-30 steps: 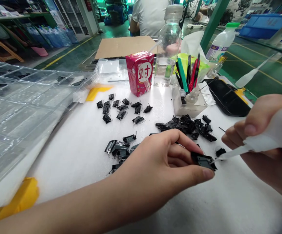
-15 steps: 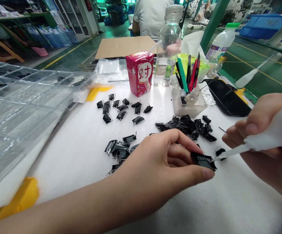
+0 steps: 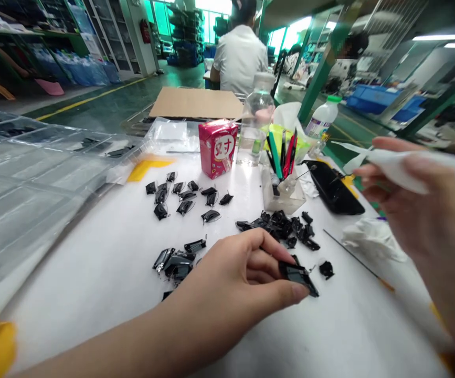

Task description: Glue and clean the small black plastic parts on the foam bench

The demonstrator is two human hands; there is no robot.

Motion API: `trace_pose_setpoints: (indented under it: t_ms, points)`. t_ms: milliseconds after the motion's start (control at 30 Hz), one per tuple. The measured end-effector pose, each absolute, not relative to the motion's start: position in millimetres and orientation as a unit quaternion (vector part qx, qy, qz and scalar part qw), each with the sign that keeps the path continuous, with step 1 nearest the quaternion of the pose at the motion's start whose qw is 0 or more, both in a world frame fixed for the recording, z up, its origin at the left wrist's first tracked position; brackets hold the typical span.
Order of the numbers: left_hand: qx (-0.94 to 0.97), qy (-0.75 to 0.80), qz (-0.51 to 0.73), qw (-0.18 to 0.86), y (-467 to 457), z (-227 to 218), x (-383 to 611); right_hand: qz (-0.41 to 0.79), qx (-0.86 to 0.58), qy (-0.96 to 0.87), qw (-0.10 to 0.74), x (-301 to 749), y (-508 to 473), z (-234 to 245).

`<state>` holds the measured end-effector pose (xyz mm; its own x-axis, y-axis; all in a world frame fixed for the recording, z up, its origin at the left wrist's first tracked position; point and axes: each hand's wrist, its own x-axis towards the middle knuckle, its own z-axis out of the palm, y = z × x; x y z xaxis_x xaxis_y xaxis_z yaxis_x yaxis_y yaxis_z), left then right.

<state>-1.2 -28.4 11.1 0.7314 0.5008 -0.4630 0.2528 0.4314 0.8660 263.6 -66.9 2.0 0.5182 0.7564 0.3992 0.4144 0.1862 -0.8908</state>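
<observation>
My left hand (image 3: 246, 283) is closed over the table, with a small glossy black plastic part (image 3: 300, 277) pinched between thumb and fingers. Up at the right, my right hand (image 3: 427, 210), smeared by motion, grips a white squeeze bottle (image 3: 396, 165). The bottle's thin nozzle points left, well away from the part. One loose black piece (image 3: 326, 270) lies just right of my left hand. Behind that hand is a heap of black pieces (image 3: 278, 226); another cluster of black parts (image 3: 176, 265) is partly hidden by it. Farther back lie several parts with thin loops (image 3: 187, 194).
A clear compartment tray (image 3: 54, 178) covers the left side. Along the back stand a red drink carton (image 3: 217, 149), a clear bottle (image 3: 251, 139) and a tool holder (image 3: 284, 197). A thin stick (image 3: 359, 260) and crumpled tissue (image 3: 372, 239) lie right. A person (image 3: 240, 58) sits beyond.
My right hand has lifted the squeeze bottle up, drawing its nozzle off the black part. My left hand still holds that part. The camera view has tilted up and turned right.
</observation>
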Motion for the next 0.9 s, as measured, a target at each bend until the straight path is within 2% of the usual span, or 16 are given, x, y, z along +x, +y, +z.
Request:
trace_pose_setpoints:
  t_ms: [100,267,400,567,733,900]
  points:
    - [0.541,0.367,0.080,0.753,-24.3,14.8,-3.3,0.129,-0.665,-0.497,0.543,276.9,-50.9,-8.9]
    - [0.546,0.349,0.114,0.753,-20.1,19.8,-7.9,0.129,-0.729,-0.564,0.366,301.1,-35.6,-41.8]
    - [0.540,0.328,0.145,0.762,-18.7,17.7,-9.3,0.099,-0.742,-0.586,0.311,308.2,-32.5,-54.1]
    - [0.543,0.302,0.183,0.762,-16.9,9.9,-10.5,0.077,-0.731,-0.602,0.313,314.9,-40.3,-48.4]
    - [0.512,0.292,0.218,0.778,-16.7,9.6,-12.4,0.009,-0.712,-0.565,0.417,298.7,-57.6,-11.1]
    - [0.511,0.289,0.213,0.781,-18.3,11.1,-11.0,0.171,-0.656,-0.605,0.417,244.8,-38.7,1.8]
